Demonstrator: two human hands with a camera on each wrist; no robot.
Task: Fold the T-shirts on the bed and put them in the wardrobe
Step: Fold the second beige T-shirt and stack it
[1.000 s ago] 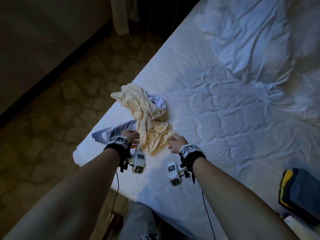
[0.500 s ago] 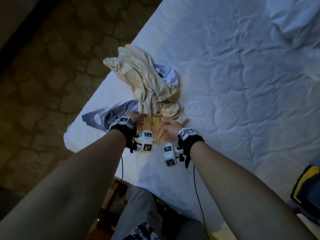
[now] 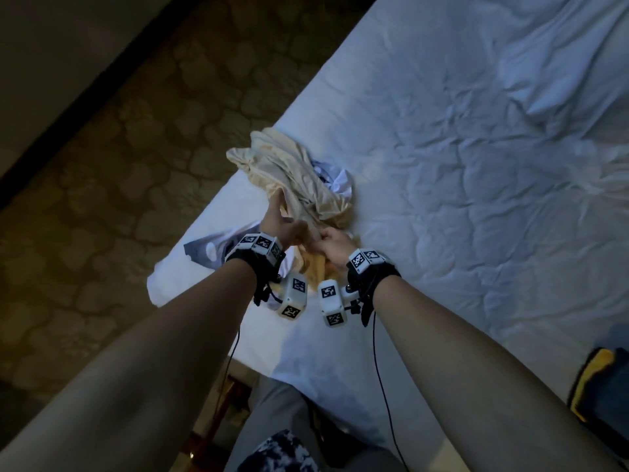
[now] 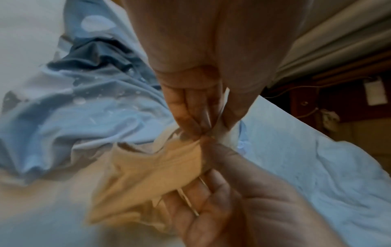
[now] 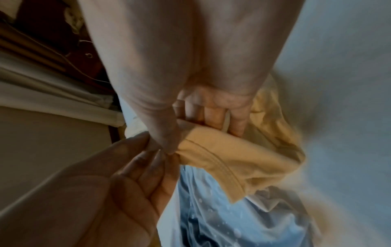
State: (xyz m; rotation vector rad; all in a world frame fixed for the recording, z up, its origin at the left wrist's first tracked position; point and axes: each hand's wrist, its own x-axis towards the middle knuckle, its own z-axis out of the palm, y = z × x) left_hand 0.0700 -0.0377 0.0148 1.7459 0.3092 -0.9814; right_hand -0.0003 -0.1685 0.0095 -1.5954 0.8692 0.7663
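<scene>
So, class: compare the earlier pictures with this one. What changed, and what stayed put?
The hands came together: right hand and left hand now both pinch the hem of the cream T-shirt, having been apart a second ago at its near end. The blue patterned T-shirt stays under it on the bed.

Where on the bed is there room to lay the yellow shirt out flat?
The bare sheet right of the yellow shirt is wide and free. The near corner is crowded: both hands, the blue shirt, and a dark pile.
</scene>
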